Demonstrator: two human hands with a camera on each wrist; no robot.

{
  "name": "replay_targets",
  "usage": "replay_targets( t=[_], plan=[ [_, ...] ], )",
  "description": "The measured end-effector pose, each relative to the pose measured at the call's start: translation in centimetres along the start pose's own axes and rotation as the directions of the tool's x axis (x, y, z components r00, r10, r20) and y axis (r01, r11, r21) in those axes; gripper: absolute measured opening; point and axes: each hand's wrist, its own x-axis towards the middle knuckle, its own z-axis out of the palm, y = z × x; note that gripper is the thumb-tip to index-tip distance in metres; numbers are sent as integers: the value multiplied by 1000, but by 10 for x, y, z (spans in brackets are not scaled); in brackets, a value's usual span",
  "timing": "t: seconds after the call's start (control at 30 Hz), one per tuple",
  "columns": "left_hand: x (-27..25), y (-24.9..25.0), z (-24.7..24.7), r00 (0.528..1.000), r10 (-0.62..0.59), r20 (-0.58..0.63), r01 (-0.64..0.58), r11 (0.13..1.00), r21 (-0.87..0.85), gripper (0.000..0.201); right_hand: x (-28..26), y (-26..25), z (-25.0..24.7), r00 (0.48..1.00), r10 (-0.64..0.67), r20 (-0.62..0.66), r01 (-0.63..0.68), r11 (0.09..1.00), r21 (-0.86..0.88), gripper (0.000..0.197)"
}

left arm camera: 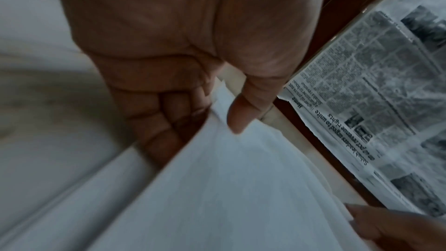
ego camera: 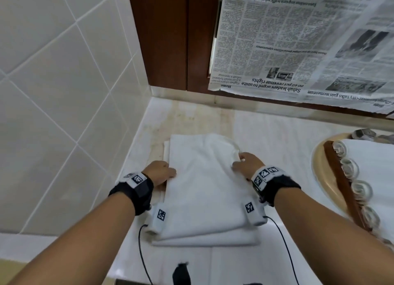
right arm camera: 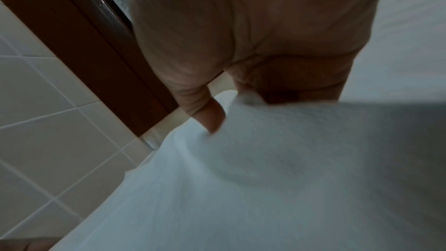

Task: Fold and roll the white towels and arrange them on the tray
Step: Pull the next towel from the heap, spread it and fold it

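Tension kept even between both hands should, I judge, make this fold land square. The soft white terry towel (ego camera: 204, 191) lies folded on the pale marble tabletop (ego camera: 283, 135), long axis running away from the person. The left hand (ego camera: 161, 172) pinches its left edge; the right hand (ego camera: 247, 162) pinches the lifted right edge. Rolled white towels (ego camera: 373, 167) already fill the brown wooden tray (ego camera: 341, 178).

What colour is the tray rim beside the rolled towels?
Dark brown wood, the tray rim; clearest in the head view.
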Motion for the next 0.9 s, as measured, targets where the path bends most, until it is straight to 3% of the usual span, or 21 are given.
replay_targets(
  t=[0.07,0.17,0.2,0.3,0.43,0.53,0.63,0.8,0.9],
  plan=[
    [-2,12,-3,1000,-10,17,12,991,-132,20,9,-5,-7,999,40,-3,-40,999,2,30],
    [11,27,-7,998,41,-51,-50,978,-205,31,27,-14,-13,992,67,-102,-72,996,-44,64],
    [17,30,-7,996,58,-71,-71,979,-193,31,32,-16,-14,986,67,-151,-69,998,-11,67],
    [24,34,-5,997,67,-28,-72,966,-250,18,39,-20,-19,969,75,-233,-28,979,200,44],
    [31,27,-7,1000,-10,7,12,910,-415,36,54,-20,-34,997,-59,-58,70,977,200,8],
    [33,23,-4,999,-50,10,48,877,-478,22,60,-21,-45,997,-62,40,35,875,482,18],
    [39,19,-4,999,-45,3,41,872,-488,30,56,-23,-54,996,-75,55,11,691,722,25],
    [40,24,-5,997,-73,-2,63,876,-477,33,60,-19,-62,969,-185,161,3,668,744,24],
    [42,24,-6,996,-88,-16,68,866,-496,33,62,-20,-69,933,-293,206,35,648,761,34]
  ],
)
